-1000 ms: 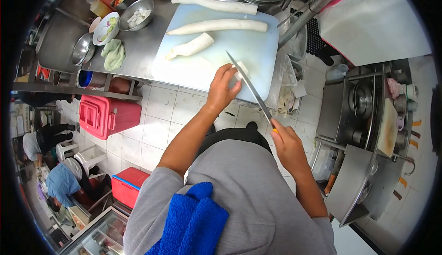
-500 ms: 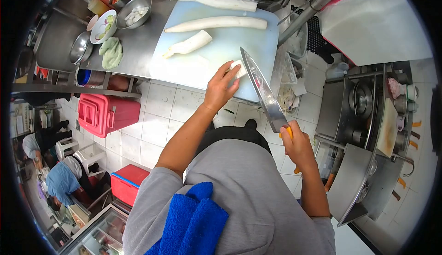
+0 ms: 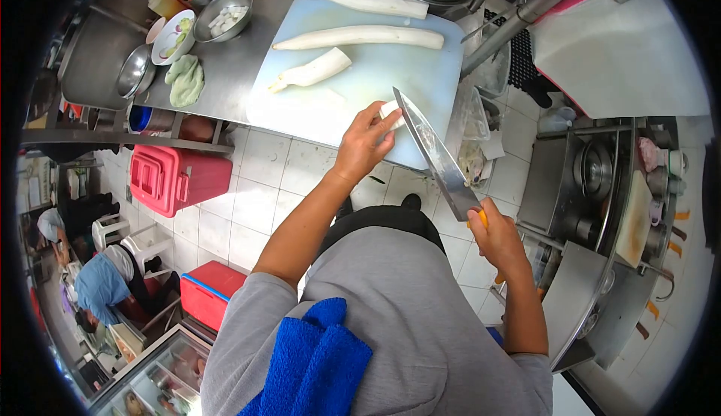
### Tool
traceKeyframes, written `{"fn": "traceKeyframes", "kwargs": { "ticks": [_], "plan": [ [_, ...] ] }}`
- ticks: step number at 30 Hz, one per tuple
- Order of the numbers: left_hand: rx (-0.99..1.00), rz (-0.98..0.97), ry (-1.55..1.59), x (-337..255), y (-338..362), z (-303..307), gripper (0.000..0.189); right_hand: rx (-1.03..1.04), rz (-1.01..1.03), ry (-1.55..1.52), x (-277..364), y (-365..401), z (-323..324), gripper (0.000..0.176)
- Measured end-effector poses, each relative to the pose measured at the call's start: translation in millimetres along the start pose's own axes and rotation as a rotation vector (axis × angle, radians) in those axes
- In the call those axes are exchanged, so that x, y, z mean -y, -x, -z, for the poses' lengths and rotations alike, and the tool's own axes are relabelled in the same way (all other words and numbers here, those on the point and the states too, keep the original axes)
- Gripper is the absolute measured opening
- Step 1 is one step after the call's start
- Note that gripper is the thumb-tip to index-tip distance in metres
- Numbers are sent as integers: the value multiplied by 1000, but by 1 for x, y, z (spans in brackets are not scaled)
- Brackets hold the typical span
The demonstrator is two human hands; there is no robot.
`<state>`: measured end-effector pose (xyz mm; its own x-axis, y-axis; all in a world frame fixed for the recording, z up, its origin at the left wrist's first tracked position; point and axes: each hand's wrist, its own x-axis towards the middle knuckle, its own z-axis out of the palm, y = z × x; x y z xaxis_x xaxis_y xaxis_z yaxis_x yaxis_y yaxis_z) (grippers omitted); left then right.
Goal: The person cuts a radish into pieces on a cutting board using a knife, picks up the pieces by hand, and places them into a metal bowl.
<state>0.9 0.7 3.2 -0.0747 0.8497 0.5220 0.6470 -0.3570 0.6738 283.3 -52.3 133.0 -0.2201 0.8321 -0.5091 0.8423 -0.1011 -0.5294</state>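
My left hand (image 3: 364, 146) presses a short piece of peeled white radish (image 3: 390, 113) against the pale blue cutting board (image 3: 300, 116), near its front edge. In my right hand (image 3: 496, 239) is the yellow handle of a large kitchen knife (image 3: 437, 162). Its blade slants across the board's right side, with the tip part right beside the radish piece; whether it touches cannot be made out. Farther back on the board lie a long peeled radish (image 3: 359, 37), another long one (image 3: 354, 1) behind it, and a shorter cut one (image 3: 312, 69).
Left of the board are a green cloth (image 3: 185, 81), a metal bowl of white chunks (image 3: 223, 16) and a white bowl (image 3: 174, 37). A metal post (image 3: 518, 22) rises at the right. Below stands a pink bin (image 3: 179, 177). Other people are at the far left.
The knife and my right hand have shifted slightly down and to the right. My left hand stays on the radish piece. The whole view has moved a little.
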Motion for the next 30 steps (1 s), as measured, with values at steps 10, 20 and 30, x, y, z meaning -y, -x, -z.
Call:
{"fn": "traceKeyframes", "kwargs": {
  "ticks": [10,20,30],
  "plan": [
    [9,-52,-3,0,-3,3,53,116,-53,-99,24,-24,2,29],
    [-3,-80,0,0,-5,3,53,151,-61,-156,32,-39,-1,31],
    [-36,-23,18,0,-2,3,44,-21,173,-259,19,4,-8,40]
  ]
}}
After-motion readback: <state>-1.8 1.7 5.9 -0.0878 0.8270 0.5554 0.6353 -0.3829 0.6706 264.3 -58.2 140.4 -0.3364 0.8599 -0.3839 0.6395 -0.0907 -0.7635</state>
